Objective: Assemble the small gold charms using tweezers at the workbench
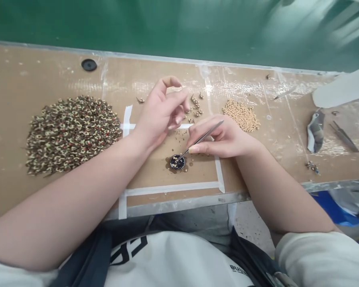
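My right hand grips metal tweezers, whose tips reach down into a small dark round dish holding a few tiny beads. My left hand hovers just above and behind the dish, fingers curled with thumb and fingertips pinched together; what they hold, if anything, is too small to see. A few small brown parts lie scattered behind my hands. White tape marks a rectangle on the brown table around the dish.
A large heap of small brown, cream and red pieces lies at left. A smaller pile of tan beads sits right of my hands. Further right lie a grey cloth, dark pliers and a white sheet. A black disc is at back left.
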A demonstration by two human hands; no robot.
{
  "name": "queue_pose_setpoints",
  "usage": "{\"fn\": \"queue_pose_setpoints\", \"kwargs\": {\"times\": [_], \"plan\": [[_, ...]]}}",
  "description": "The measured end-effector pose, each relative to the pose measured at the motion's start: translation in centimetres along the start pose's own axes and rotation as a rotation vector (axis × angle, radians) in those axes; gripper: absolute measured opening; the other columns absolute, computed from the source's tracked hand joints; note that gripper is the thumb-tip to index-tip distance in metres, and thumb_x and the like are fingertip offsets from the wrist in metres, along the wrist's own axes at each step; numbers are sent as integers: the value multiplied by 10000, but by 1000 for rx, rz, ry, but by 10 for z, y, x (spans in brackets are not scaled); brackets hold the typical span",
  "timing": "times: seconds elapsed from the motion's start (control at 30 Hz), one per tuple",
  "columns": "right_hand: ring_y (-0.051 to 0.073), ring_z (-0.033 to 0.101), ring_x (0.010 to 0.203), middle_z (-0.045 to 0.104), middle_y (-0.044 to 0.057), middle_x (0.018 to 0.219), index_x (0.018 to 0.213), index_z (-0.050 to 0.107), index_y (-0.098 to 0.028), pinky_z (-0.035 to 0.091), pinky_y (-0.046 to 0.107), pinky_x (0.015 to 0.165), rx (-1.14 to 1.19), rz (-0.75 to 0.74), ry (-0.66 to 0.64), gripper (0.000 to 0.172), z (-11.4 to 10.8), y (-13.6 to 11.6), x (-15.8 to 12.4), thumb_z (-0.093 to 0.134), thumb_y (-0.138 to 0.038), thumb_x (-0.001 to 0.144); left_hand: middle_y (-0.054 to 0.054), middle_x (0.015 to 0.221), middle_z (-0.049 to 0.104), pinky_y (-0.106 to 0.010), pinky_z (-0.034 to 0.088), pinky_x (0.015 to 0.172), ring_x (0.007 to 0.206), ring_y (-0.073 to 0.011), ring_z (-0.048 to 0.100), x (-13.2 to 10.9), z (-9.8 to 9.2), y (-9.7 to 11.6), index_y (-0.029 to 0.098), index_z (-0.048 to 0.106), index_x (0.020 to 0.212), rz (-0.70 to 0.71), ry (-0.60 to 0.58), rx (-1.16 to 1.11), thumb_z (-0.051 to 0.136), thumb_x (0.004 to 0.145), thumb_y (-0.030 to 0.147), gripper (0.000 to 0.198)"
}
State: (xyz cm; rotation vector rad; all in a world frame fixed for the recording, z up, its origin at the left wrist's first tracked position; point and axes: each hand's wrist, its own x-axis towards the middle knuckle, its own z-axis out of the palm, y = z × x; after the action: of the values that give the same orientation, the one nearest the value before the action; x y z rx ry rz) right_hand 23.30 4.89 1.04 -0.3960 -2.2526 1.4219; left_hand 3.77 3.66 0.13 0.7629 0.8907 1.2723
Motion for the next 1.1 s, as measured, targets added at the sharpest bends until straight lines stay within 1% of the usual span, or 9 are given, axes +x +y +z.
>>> {"fn": "queue_pose_setpoints", "kwargs": {"times": [0.13, 0.2, 0.37, 0.57, 0.67, 0.77, 0.87, 0.93, 1.1], "plan": [[127, 661, 665, 781, 38, 773, 902, 838, -161, 529, 254, 657, -25, 12, -8, 277, 0, 1, -1, 810, -415, 1008, 30, 818, 747, -150, 271, 419, 416, -23, 512, 0, 2, -1, 187, 598, 978, 1, -9, 47, 814, 1000, 231, 221], [125, 663, 668, 783, 34, 777, 898, 837, -164, 533, 254, 667, -30, 4, -13, 255, 1, 1, -1, 811, -392, 1008, 18, 832, 762, -149, 286, 422, 418, -25, 527, 0, 3, -1, 177, 608, 959, 2, -19, 59, 800, 1013, 226, 205], [128, 672, 666, 780, 26, 770, 893, 831, -172, 542, 255, 662, -27, -6, -27, 248, 2, 0, 2, 820, -396, 1001, -25, 883, 810, -186, 304, 397, 414, -47, 539, 0, 2, -2, 182, 618, 933, 35, -67, 79, 659, 1098, 188, 170], [121, 669, 668, 768, 21, 762, 876, 820, -162, 537, 247, 661, -27, 19, -31, 275, 3, -1, 1, 807, -401, 1011, -41, 947, 833, -170, 319, 397, 425, -34, 546, 1, 3, -3, 154, 615, 1020, 26, -104, 85, 629, 1105, 153, 86], [116, 672, 680, 768, 22, 763, 883, 820, -154, 538, 237, 667, -9, -11, -26, 250, 4, 0, 1, 811, -367, 1013, -56, 1034, 844, -164, 333, 406, 438, -24, 561, -1, 3, -2, 154, 650, 1053, 6, -95, 91, 630, 1102, 157, 53], [112, 669, 678, 773, 30, 773, 894, 818, -138, 543, 229, 668, 22, -31, -25, 233, 5, 2, 0, 834, -345, 1000, -65, 1107, 849, -169, 360, 417, 456, -20, 577, -4, 4, 0, 173, 688, 1053, -16, -58, 106, 721, 1059, 206, 46], [115, 677, 690, 779, 34, 787, 908, 817, -138, 550, 228, 683, 15, -27, -32, 240, 5, 3, 0, 825, -355, 1009, -52, 1089, 853, -174, 375, 426, 464, -28, 589, -5, 4, 1, 191, 709, 1062, -42, -6, 141, 771, 1029, 239, 85], [119, 681, 698, 780, 34, 791, 911, 818, -141, 551, 231, 689, 3, -26, -35, 253, 5, 3, 0, 826, -375, 1007, -45, 1085, 854, -176, 374, 428, 466, -31, 589, -5, 4, 0, 199, 699, 1065, -50, 1, 150, 750, 1045, 249, 73], [113, 671, 688, 774, 27, 787, 905, 821, -143, 539, 229, 679, -2, -18, -39, 240, 5, 3, 1, 837, -363, 998, -65, 1127, 855, -167, 345, 415, 491, -34, 583, -4, 1, -4, 191, 608, 1043, 8, -97, 66, 643, 1103, 226, 78]]}}
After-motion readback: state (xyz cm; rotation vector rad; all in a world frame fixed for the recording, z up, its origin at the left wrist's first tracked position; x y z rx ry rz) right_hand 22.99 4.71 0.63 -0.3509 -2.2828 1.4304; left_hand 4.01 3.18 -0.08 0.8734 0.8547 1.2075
